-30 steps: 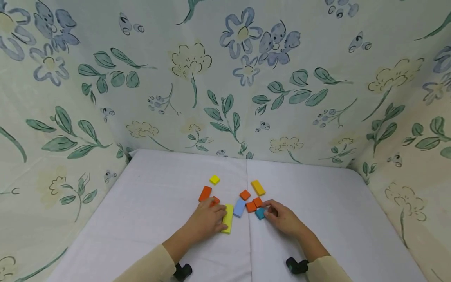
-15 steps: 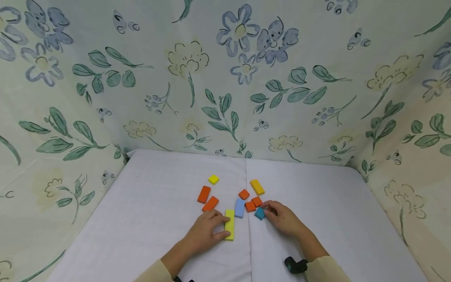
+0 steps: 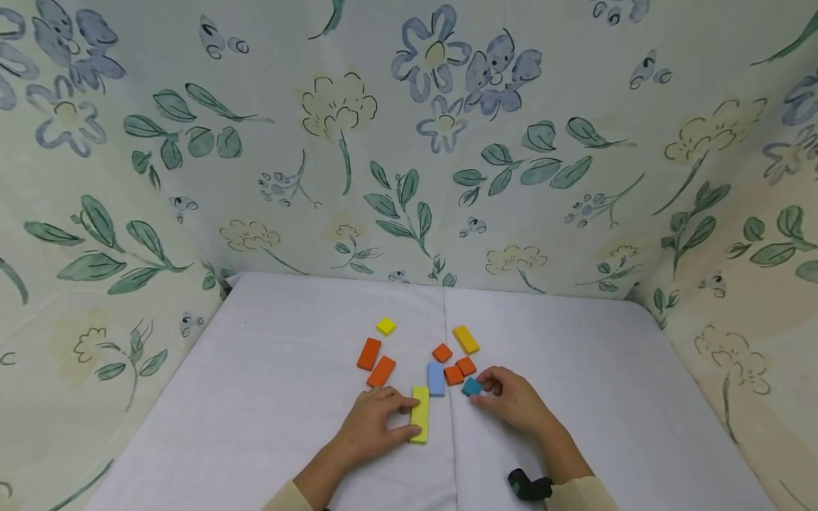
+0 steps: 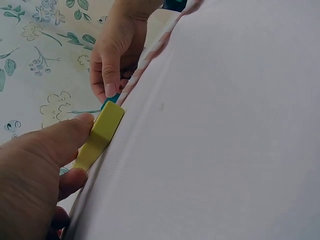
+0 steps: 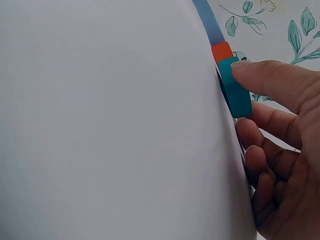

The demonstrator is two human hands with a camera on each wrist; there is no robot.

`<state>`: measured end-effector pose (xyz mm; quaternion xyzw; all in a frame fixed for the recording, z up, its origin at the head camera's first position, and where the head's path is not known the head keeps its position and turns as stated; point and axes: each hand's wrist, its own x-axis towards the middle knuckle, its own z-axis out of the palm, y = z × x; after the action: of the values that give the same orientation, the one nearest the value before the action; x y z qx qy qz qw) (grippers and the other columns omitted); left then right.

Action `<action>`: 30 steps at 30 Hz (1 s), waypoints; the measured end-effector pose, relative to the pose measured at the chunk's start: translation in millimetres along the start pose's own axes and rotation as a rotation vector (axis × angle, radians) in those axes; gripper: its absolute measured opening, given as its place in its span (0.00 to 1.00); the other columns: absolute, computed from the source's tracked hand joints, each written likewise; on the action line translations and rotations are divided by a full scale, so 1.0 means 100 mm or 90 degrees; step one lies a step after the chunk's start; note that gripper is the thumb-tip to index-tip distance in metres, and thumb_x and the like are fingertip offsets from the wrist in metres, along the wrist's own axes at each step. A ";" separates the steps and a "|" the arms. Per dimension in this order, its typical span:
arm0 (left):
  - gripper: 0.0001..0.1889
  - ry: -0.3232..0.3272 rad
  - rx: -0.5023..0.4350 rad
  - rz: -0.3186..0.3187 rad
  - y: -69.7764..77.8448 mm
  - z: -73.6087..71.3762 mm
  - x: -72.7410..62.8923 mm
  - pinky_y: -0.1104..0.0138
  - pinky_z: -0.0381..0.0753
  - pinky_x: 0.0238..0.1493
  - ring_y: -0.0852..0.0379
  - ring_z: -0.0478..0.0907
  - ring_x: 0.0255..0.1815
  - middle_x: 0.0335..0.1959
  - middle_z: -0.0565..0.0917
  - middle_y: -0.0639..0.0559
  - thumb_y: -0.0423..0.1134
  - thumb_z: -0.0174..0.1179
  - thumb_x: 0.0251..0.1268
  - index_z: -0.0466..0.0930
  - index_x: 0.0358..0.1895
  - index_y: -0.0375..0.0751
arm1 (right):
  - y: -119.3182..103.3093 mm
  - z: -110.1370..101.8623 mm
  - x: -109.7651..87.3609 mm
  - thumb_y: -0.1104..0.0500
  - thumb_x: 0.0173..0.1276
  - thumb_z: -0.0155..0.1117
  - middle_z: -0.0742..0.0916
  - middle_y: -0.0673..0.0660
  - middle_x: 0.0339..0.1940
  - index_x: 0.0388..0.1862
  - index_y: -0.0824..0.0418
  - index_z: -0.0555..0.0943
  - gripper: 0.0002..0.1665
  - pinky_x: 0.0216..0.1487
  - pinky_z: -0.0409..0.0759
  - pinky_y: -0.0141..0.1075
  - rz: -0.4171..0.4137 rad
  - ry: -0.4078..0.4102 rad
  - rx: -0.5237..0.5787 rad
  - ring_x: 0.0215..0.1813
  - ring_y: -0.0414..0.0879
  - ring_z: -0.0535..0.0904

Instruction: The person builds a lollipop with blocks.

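Observation:
My left hand point(image 3: 373, 426) holds the long yellow block point(image 3: 420, 415), which lies flat on the white cloth, between thumb and forefinger. In the left wrist view, the thumb and a finger touch this yellow block point(image 4: 102, 132) near its two ends. To the right, my right hand point(image 3: 516, 401) pinches a small teal block point(image 3: 471, 387). The right wrist view has the thumb on the face of the teal block point(image 5: 236, 87), with the other fingers curled below. A light blue block point(image 3: 436, 379) lies just beyond the yellow one.
Three small orange blocks point(image 3: 454, 375) lie by the teal block. Two longer orange blocks point(image 3: 381, 371) lie left of centre. A small yellow block point(image 3: 386, 326) and an amber block point(image 3: 466, 339) lie farther back. A floral curtain point(image 3: 409, 142) stands behind the table.
My left hand has drawn the long yellow block toward me and slightly right, uncovering an orange block. My right hand stays at the teal block, its thumb now visible at the near side.

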<state>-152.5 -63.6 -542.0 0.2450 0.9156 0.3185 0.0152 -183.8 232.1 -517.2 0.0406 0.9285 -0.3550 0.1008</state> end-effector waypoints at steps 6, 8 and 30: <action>0.23 0.022 0.003 0.028 0.00 0.01 -0.01 0.70 0.65 0.43 0.70 0.65 0.34 0.27 0.73 0.73 0.65 0.67 0.61 0.86 0.57 0.63 | -0.02 0.02 0.00 0.52 0.61 0.78 0.83 0.51 0.38 0.48 0.53 0.83 0.18 0.38 0.74 0.35 -0.006 0.012 0.031 0.40 0.45 0.74; 0.24 0.027 0.011 0.033 -0.01 0.01 -0.02 0.70 0.64 0.43 0.70 0.65 0.33 0.25 0.72 0.73 0.65 0.68 0.60 0.86 0.57 0.63 | -0.03 0.03 0.00 0.53 0.62 0.77 0.82 0.51 0.37 0.49 0.53 0.83 0.18 0.37 0.75 0.33 -0.016 0.018 0.049 0.39 0.45 0.74; 0.24 0.034 0.007 0.033 -0.01 0.00 -0.03 0.70 0.65 0.44 0.70 0.64 0.33 0.23 0.71 0.74 0.65 0.67 0.61 0.85 0.58 0.63 | -0.68 0.33 0.22 0.50 0.66 0.75 0.79 0.47 0.33 0.52 0.47 0.86 0.16 0.39 0.71 0.34 -0.248 -0.066 -0.097 0.39 0.42 0.71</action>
<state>-150.2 -65.1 -543.1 0.2603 0.9107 0.3201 -0.0186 -210.0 159.8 -502.0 -0.1654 0.9366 -0.2981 0.0811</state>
